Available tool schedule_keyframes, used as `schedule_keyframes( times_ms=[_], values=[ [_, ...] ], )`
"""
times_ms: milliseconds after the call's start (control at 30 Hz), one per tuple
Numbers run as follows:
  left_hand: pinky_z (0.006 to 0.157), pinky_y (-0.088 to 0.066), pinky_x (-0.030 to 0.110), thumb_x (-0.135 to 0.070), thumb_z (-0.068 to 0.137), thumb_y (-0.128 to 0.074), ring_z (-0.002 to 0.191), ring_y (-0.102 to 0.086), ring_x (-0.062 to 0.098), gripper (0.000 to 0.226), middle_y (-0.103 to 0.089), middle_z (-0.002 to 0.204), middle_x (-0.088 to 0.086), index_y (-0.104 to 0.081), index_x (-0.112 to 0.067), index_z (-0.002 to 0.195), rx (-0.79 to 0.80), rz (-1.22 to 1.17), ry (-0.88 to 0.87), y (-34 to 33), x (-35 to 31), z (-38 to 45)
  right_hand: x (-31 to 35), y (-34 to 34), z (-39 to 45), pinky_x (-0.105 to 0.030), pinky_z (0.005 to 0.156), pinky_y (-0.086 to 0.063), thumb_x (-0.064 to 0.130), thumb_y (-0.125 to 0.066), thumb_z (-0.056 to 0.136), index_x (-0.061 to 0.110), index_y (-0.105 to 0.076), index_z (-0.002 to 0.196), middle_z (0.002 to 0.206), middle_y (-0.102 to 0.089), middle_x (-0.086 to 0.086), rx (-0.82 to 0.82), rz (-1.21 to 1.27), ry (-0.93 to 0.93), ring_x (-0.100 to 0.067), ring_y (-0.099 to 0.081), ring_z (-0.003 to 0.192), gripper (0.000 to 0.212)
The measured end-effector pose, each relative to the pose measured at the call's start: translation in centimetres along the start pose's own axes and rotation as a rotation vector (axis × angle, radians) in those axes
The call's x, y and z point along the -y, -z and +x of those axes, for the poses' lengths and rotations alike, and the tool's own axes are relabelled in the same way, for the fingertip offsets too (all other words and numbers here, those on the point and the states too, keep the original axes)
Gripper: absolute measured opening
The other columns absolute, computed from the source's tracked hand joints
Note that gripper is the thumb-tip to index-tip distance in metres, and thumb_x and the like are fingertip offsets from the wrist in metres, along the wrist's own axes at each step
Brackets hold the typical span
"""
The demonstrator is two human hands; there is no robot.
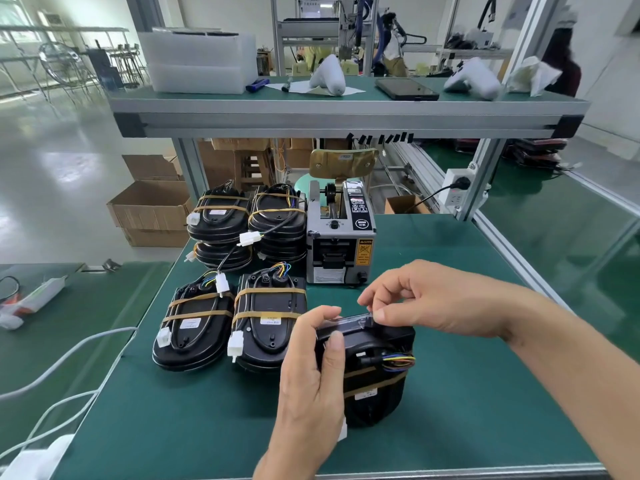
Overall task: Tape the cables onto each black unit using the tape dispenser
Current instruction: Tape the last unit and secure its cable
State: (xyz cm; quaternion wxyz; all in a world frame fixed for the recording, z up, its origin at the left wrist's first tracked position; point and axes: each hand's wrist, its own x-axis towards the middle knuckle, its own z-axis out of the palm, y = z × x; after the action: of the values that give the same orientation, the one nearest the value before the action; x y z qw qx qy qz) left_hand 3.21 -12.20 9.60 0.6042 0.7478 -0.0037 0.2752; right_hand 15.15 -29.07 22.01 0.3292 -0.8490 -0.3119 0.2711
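Cardboard boxes (149,211) on floor; upper shelf (346,112) holds what looks like a tablet (407,89).

The left hand (313,370) hides the held black unit's (375,375) near side

Glossy pale floor (69,168), bright windows (14,26), aluminium-framed shelf (346,112)

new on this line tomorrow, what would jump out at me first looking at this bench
Front and centre, the left hand grips a black unit held up on its side while the right hand pinches a strip of tape along its top edge. Behind them stands the grey tape dispenser, and to its left sit the taped units, some stacked, brown tape across their cables.
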Motion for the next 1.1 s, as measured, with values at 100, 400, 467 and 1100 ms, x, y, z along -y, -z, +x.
schedule_keyframes(
  times_ms=[100,400,467,1100],
  values=[
    [0.101,-0.043,0.014,-0.048,0.107,-0.046,0.125,-0.062,0.021,0.026,-0.065,0.127,-0.012,-0.055,-0.049,0.131,0.008,0.010,0.001,0.0,0.0,0.0,0.5,0.2,0.5,-0.030,0.094,-0.049,0.039,-0.069,0.089,0.027,-0.075,0.081,0.119,-0.070,0.025,0.032,-0.042,-0.022,0.005,-0.068,0.101,0.015],
    [0.100,-0.042,0.013,-0.047,0.107,-0.046,0.123,-0.062,0.018,0.023,-0.065,0.124,-0.016,-0.055,-0.049,0.128,0.010,0.038,-0.015,0.0,-0.3,0.1,0.9,0.6,0.5,-0.023,0.088,-0.044,0.034,-0.068,0.097,0.032,-0.074,0.078,0.122,-0.071,0.023,0.097,0.005,-0.010,0.008,-0.068,0.090,0.019],
    [0.099,-0.042,0.013,-0.047,0.107,-0.046,0.123,-0.062,0.018,0.023,-0.065,0.124,-0.016,-0.055,-0.049,0.128,0.013,0.036,-0.011,0.0,-0.4,0.1,1.1,0.7,0.5,-0.021,0.086,-0.043,0.032,-0.068,0.098,0.032,-0.074,0.079,0.122,-0.071,0.022,0.106,0.021,-0.005,0.010,-0.066,0.086,0.020],
    [0.098,-0.043,0.014,-0.033,0.112,-0.045,0.119,-0.063,0.019,0.022,-0.063,0.120,-0.016,-0.060,-0.038,0.127,0.039,0.084,-0.114,-0.1,-0.6,0.3,1.8,0.7,0.7,-0.044,0.092,-0.055,0.038,-0.068,0.085,0.033,-0.073,0.071,0.099,-0.078,0.015,0.062,-0.119,-0.080,-0.013,-0.068,0.085,0.016]
  ],
)
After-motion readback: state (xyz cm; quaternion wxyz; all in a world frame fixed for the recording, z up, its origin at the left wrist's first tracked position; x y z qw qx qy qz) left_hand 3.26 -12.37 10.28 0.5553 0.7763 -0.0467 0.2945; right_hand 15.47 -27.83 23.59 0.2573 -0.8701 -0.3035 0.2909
